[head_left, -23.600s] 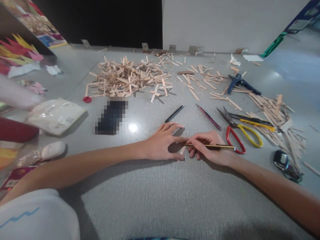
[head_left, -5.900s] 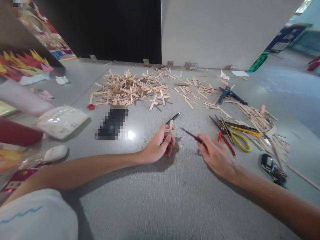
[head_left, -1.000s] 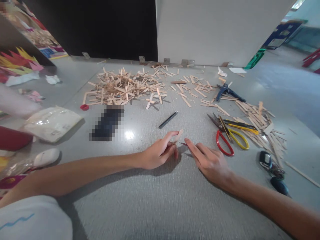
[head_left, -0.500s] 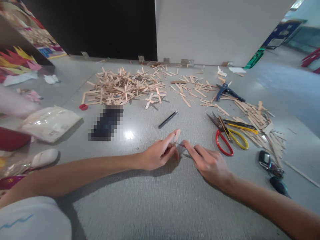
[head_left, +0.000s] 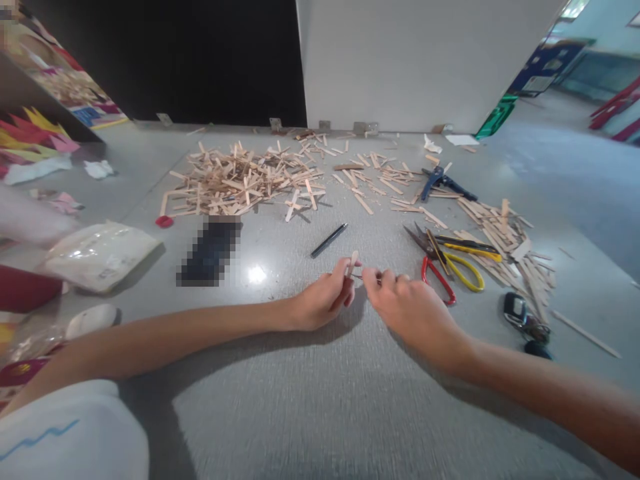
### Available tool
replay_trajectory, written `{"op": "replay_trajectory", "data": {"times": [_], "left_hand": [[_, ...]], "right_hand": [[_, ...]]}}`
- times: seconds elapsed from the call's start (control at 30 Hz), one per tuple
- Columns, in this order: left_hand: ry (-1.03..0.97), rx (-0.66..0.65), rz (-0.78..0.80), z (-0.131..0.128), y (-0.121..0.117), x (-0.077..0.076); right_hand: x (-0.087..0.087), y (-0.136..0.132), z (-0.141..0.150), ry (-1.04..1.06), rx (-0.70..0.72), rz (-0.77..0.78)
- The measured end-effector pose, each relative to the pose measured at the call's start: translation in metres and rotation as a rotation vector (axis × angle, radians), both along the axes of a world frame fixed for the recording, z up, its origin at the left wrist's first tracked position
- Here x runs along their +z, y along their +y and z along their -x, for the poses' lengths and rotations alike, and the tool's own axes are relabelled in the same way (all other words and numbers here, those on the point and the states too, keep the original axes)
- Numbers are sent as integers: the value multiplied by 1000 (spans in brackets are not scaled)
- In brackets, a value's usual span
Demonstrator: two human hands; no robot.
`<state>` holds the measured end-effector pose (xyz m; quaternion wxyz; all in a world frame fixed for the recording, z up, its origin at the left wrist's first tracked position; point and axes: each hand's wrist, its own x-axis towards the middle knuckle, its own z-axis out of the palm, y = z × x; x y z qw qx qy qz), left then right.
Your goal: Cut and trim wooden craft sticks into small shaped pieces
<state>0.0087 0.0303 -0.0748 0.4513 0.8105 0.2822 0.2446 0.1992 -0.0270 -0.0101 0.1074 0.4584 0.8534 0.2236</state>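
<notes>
My left hand (head_left: 326, 299) is closed on a small wooden craft stick (head_left: 354, 260), whose end sticks up between thumb and fingers. Close on its right, my right hand (head_left: 407, 300) grips a thin, slender-tipped tool (head_left: 357, 276); the fingers hide most of it, so its kind is unclear. The tip points left and meets the stick or lies right beside it. Just beyond both hands a black pen (head_left: 329, 240) rests on the grey table (head_left: 310, 400).
Wooden sticks are heaped at the back left (head_left: 240, 177), with others at the right (head_left: 500, 227). Snips with red and yellow handles (head_left: 440, 260), a yellow cutter (head_left: 470, 248), blue pliers (head_left: 440, 183) and keys (head_left: 525, 317) lie rightward. A pixelated dark shape (head_left: 210, 253) and plastic packet (head_left: 105, 253) lie left.
Both hands have risen slightly, and the right hand's fingers are curled more around the thin tool. The view has shifted a little, moving the table things leftward.
</notes>
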Motion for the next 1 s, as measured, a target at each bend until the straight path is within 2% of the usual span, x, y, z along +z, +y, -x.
{"op": "replay_trajectory", "data": {"times": [0.17,0.3,0.47,0.67,0.9,1.0], "left_hand": [[1,3,10,-1,4,-8],[26,13,22,-2,4,-11],[49,38,0,-4,0,-11],[53,53,-63,-5,1,-13],[93,36,-150,-4,-2,-15],[116,42,-190,-5,-2,-19]], "right_hand": [[1,23,-2,-9,2,140],[3,24,2,-8,-26,235],[10,12,17,-16,-125,246],[4,37,1,-12,-57,338],[12,15,14,-46,-136,297],[5,25,5,-49,-109,322]]}}
